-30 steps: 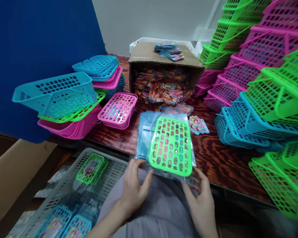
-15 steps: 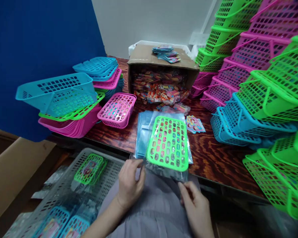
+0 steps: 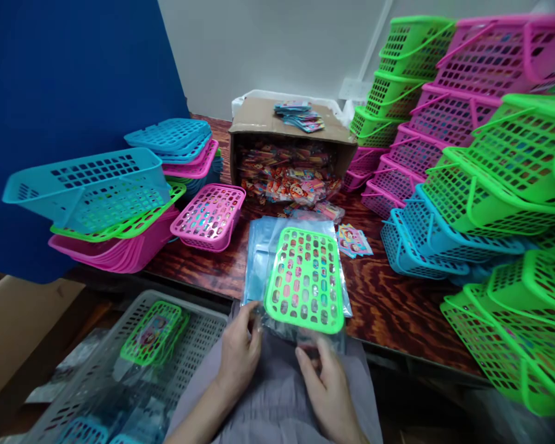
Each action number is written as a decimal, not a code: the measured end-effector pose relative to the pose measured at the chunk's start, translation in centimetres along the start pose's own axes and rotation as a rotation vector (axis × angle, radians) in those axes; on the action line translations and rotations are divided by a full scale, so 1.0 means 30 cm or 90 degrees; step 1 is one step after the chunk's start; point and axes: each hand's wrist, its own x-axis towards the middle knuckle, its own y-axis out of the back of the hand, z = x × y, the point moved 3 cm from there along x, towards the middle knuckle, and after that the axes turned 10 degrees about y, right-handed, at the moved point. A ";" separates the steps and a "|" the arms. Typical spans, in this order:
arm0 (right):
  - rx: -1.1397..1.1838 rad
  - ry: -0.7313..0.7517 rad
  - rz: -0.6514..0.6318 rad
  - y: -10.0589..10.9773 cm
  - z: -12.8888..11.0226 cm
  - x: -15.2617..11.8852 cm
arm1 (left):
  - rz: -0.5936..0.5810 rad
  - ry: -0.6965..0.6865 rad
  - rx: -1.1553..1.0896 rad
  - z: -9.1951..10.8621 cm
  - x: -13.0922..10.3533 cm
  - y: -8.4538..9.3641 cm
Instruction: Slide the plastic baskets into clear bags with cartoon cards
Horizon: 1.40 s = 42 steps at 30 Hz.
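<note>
A: Change since a second back: the right hand [image 3: 326, 385] has slid inward along the near edge of the clear bag [image 3: 300, 330], from the bag's right corner to just beside the left hand [image 3: 240, 357]. The view has also tipped a little, so the table things sit lower and further left.

B: Finger state?

A: Left hand: thumb and fingers pinched shut on the bag's near left edge. Right hand: fingers curled loosely at the bag's mouth, touching the film; whether they actually grip it, I cannot tell (the film is glossy and blurs the fingertips).

B: Where is the work piece?

A: The green basket [image 3: 305, 280] lies bottom-up inside the bag, printed cards showing through its holes. It rests on the stack of blue bags [image 3: 261, 259] at the near edge of the wooden table [image 3: 398, 308], with the bag's open end overhanging toward the lap.

B: Progress?

A: My reading: basket filled and bagged, the mouth not yet closed. Finished packs lie in the grey crate [image 3: 198, 333] at lower left; one green pack [image 3: 152, 333] is plain, others are blurred. Plenty remains: a pink basket [image 3: 208, 216] holding cards, the cardboard box [image 3: 268, 123] of card packets, and tall stacks of empty baskets [image 3: 481, 172] to the right.
</note>
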 end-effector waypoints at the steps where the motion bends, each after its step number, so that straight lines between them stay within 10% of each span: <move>1: -0.001 0.003 0.010 -0.003 0.004 -0.002 | 0.002 -0.008 0.000 -0.002 0.000 0.000; 17: -0.014 -0.018 0.126 0.006 0.037 0.000 | 0.015 -0.005 -0.025 -0.021 -0.005 -0.002; 28: -0.041 0.037 -0.009 0.049 0.077 0.014 | -0.056 0.002 -0.033 -0.013 -0.032 -0.016; 36: -0.022 0.049 -0.053 0.119 0.022 -0.022 | 0.080 -0.144 0.060 0.051 -0.054 0.050; 42: -0.062 0.105 -0.051 0.070 -0.040 0.034 | -0.003 -0.333 0.079 0.158 0.003 0.031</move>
